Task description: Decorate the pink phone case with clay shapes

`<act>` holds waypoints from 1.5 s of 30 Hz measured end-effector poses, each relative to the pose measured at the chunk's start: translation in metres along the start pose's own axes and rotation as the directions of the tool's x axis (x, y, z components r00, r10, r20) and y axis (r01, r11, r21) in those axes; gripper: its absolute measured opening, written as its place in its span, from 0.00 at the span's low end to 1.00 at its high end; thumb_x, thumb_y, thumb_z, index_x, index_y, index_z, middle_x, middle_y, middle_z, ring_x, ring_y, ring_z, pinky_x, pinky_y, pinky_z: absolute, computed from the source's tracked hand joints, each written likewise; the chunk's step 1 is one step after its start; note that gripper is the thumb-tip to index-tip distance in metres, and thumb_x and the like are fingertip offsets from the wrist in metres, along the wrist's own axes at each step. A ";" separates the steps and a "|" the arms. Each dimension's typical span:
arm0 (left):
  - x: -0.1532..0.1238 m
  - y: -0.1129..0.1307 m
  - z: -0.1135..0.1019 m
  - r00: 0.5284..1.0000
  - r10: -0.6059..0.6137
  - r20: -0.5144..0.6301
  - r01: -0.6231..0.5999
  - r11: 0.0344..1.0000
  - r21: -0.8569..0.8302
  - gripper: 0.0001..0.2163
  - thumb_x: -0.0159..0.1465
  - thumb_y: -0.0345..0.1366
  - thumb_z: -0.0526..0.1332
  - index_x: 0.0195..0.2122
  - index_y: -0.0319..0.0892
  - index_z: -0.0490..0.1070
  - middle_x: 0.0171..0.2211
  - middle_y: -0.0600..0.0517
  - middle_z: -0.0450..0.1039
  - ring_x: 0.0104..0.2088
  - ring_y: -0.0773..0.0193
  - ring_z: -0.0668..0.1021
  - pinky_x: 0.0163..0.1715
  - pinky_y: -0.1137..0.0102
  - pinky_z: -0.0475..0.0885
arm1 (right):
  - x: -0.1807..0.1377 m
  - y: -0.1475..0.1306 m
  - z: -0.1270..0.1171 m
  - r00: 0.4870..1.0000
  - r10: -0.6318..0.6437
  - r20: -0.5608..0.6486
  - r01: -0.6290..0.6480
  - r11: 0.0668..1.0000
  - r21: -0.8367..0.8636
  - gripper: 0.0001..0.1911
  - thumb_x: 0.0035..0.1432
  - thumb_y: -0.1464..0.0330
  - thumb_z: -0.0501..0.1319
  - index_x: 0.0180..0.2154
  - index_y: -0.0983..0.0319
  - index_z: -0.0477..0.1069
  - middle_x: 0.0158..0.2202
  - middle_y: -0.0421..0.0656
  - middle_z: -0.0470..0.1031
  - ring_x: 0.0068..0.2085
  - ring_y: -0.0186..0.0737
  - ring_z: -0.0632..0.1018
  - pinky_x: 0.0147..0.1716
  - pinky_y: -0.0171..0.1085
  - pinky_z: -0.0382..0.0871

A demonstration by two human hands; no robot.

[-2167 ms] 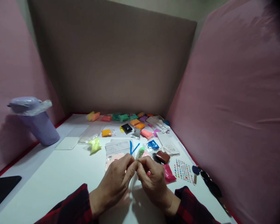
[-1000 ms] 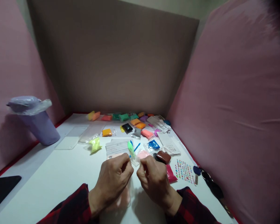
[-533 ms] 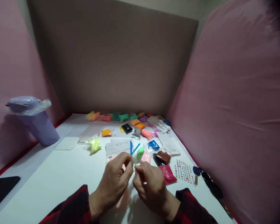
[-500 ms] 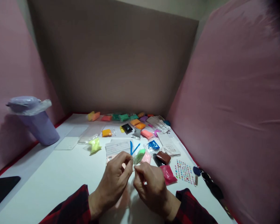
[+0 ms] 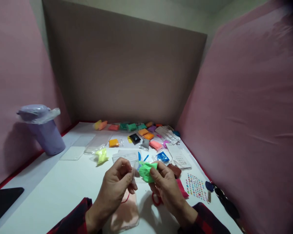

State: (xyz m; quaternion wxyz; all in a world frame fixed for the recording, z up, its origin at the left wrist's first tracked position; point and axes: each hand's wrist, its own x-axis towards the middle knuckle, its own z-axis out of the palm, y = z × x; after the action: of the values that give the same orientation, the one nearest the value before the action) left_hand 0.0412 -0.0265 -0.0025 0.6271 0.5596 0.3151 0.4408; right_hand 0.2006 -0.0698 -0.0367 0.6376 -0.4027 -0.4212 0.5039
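Clear packets hold coloured lumps: the blue packet (image 5: 162,157) lies at two o'clock from the green clay (image 5: 146,173), the purple bin (image 5: 48,138) at ten. Writing on the paper (image 5: 120,156) is unreadable. The right hand's (image 5: 169,187) fingers grip the clay; the left hand's (image 5: 111,186) pinch clear wrapping (image 5: 136,172) at nine.

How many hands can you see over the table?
2. The left hand is on the left, pinching clear plastic; the right hand is on the right, holding a bright green lump.
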 end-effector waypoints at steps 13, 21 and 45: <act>-0.001 0.004 -0.002 0.996 -0.040 -0.082 0.047 0.995 0.083 0.10 0.51 0.40 0.68 0.28 0.37 0.79 0.18 0.53 0.71 0.19 0.68 0.72 0.17 0.75 0.69 | -0.003 0.002 0.001 1.000 0.017 0.012 -0.017 1.000 0.022 0.17 0.58 0.57 0.65 0.31 0.62 0.63 0.25 0.34 0.68 0.14 0.21 0.59 0.09 0.23 0.48; -0.004 -0.006 -0.005 0.994 -0.015 -0.107 0.025 0.995 0.100 0.11 0.54 0.37 0.65 0.37 0.44 0.82 0.26 0.52 0.72 0.20 0.69 0.71 0.17 0.74 0.68 | -0.006 0.004 0.002 1.000 0.008 0.010 -0.008 1.000 -0.011 0.17 0.58 0.56 0.64 0.33 0.62 0.63 0.22 0.33 0.66 0.12 0.21 0.58 0.08 0.24 0.43; -0.007 -0.011 0.003 0.977 -0.197 -0.078 0.191 0.978 -0.079 0.11 0.49 0.37 0.66 0.34 0.47 0.83 0.30 0.53 0.69 0.20 0.73 0.64 0.18 0.76 0.62 | -0.010 0.012 0.003 0.998 0.025 0.053 -0.028 0.998 0.061 0.13 0.60 0.60 0.64 0.33 0.61 0.65 0.22 0.33 0.62 0.17 0.24 0.59 0.13 0.26 0.48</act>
State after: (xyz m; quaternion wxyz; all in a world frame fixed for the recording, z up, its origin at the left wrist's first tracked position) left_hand 0.0428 -0.0338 -0.0137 0.6726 0.4841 0.3788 0.4120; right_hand 0.1925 -0.0771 -0.0482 0.6317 -0.3754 -0.4165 0.5353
